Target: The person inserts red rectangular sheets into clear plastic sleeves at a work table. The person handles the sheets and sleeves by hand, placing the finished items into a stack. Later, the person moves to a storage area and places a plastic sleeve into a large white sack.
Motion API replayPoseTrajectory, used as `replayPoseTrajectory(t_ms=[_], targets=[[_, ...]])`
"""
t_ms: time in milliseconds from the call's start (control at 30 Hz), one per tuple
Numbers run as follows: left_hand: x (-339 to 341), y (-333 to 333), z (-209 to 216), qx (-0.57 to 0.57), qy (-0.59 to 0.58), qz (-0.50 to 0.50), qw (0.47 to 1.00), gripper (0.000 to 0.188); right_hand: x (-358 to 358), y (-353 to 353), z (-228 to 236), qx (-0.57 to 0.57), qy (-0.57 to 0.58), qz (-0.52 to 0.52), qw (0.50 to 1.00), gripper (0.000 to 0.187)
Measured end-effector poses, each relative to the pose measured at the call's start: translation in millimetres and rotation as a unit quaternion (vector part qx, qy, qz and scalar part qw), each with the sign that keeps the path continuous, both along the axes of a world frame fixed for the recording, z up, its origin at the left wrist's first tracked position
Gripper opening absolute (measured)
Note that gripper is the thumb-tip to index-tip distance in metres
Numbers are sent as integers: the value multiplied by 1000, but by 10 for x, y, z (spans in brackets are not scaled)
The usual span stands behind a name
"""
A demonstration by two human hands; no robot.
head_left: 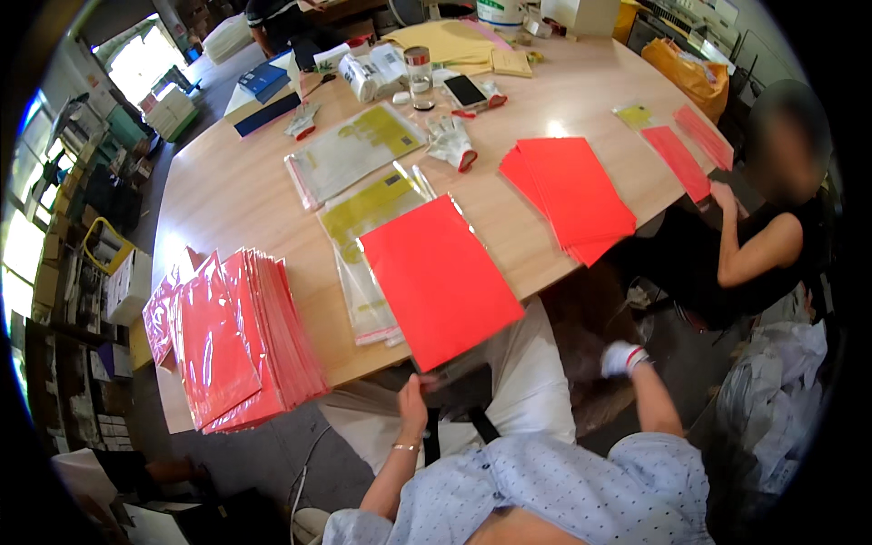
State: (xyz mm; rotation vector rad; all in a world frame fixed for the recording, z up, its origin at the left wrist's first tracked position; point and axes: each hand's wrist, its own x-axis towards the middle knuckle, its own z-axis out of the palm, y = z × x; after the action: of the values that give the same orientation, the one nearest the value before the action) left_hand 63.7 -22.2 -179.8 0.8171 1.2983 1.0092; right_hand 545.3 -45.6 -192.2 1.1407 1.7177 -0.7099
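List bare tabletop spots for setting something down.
Two patches on the tabletop. Left: between the wrapped red stack, clear sleeves and blue box. Right: beyond the loose red sheets, between the phone and red packets. Crowded: mid-table, with sleeves and the single red sheet; far side around phone and jar.

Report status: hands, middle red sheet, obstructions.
Left hand at near corner of middle red sheet, grip unclear. Right hand gloved, blurred, away from it. Clear bags partly underneath; nothing visibly blocking.

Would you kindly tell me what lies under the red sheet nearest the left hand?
Clear plastic bags with yellow-green print extend leftward from under the red sheet. Their covered parts, and anything else underneath, cannot be seen.
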Motion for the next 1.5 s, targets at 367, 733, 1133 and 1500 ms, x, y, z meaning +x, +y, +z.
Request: replayPoseTrajectory(t_ms=[367,733,1133,1500], targets=[[-137,311,673,463,446,-124,756,14,-1553,1032,988,427,591,-154,667,9],[97,378,667,5,18,11,1000,28,-1863,926,713,282,567,-515,578,24],[-2562,-214,2251,265,432,279,816,27,-4648,1258,1932,-29,781,-290,552,31],[-3252,-132,1323,279,509,466,668,40,-5521,2664,1751,54,829,-330,448,33]])
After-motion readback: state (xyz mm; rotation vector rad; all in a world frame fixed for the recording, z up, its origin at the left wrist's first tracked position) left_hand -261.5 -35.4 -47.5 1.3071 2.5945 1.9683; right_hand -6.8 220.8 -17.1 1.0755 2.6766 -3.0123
